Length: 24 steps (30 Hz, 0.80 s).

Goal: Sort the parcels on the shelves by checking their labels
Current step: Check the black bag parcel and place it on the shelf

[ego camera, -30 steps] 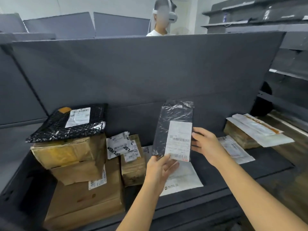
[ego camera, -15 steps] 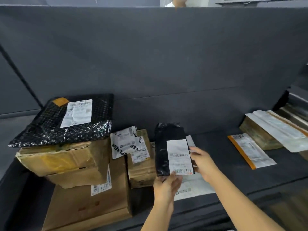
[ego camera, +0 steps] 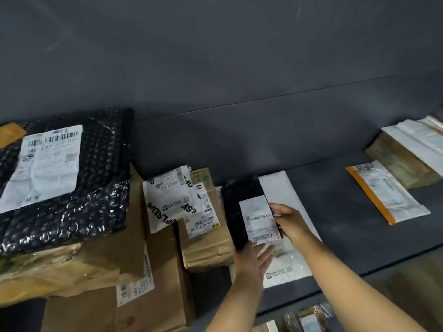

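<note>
Lowering the slim black plastic mailer (ego camera: 242,212) is the action in progress. A second ago I was holding it raised and upright with its face turned to me; it is now lying low and nearly flat over the flat white poly envelope (ego camera: 282,188) on the dark grey shelf (ego camera: 335,212), just right of the small brown cardboard box (ego camera: 208,245). I am judging that the label check on this piece is finished and that it is being set down in the middle group. Whether it is already resting on the envelope cannot be told.

My right hand (ego camera: 291,221) is gripping the mailer's right edge, thumb on top and fingers curled beneath. My left hand (ego camera: 251,262) is lying open, fingers straight and touching the near end.

Writing: the mailer's white paper label (ego camera: 260,221) is showing two barcodes; its text is too blurred to read. The white plastic bag (ego camera: 165,200) leaning on the small box is carrying bold black letters, partly legible as "LSE" and "PLSED". The box's own sticker is showing something like "802A C019-00". At far left, the label on the black bubble-wrap parcel (ego camera: 96,188) is starting "247", the rest unclear. At right, print on the orange-edged white envelope (ego camera: 388,195) is illegible.
</note>
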Each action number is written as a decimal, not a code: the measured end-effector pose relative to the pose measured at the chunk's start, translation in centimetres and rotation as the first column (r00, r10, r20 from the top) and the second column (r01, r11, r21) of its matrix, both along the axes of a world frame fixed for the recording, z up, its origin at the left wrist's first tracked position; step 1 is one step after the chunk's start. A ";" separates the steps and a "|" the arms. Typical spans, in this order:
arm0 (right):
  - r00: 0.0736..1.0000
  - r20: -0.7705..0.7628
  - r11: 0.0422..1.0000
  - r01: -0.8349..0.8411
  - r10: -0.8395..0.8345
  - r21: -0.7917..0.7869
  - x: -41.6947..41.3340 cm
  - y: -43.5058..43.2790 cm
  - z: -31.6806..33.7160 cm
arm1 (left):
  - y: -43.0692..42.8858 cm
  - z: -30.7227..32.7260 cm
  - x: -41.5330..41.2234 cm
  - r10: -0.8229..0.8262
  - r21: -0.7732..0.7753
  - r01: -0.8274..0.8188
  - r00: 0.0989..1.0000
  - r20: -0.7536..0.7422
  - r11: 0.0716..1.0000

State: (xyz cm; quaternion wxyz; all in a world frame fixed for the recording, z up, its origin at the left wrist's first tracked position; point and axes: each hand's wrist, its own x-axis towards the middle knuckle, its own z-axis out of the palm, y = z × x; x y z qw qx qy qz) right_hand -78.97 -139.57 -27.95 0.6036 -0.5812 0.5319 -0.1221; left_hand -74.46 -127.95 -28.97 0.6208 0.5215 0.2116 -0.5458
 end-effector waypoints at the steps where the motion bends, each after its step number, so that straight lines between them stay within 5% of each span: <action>1: 1.000 -0.005 1.000 0.013 -0.013 0.007 0.5 -0.2 -0.4 | -0.1 0.0 0.0 -0.014 -0.005 0.014 0.999 -0.032 1.000; 12: 0.969 -0.157 0.982 -0.184 0.188 0.041 2.5 0.7 -2.2 | -1.3 0.1 0.0 -0.122 0.044 0.125 0.991 -0.057 0.991; 24: 0.985 -0.137 0.984 -0.124 0.106 -0.131 -6.9 -1.5 4.8 | -5.3 8.0 -3.0 -0.293 0.015 0.297 0.930 0.222 0.955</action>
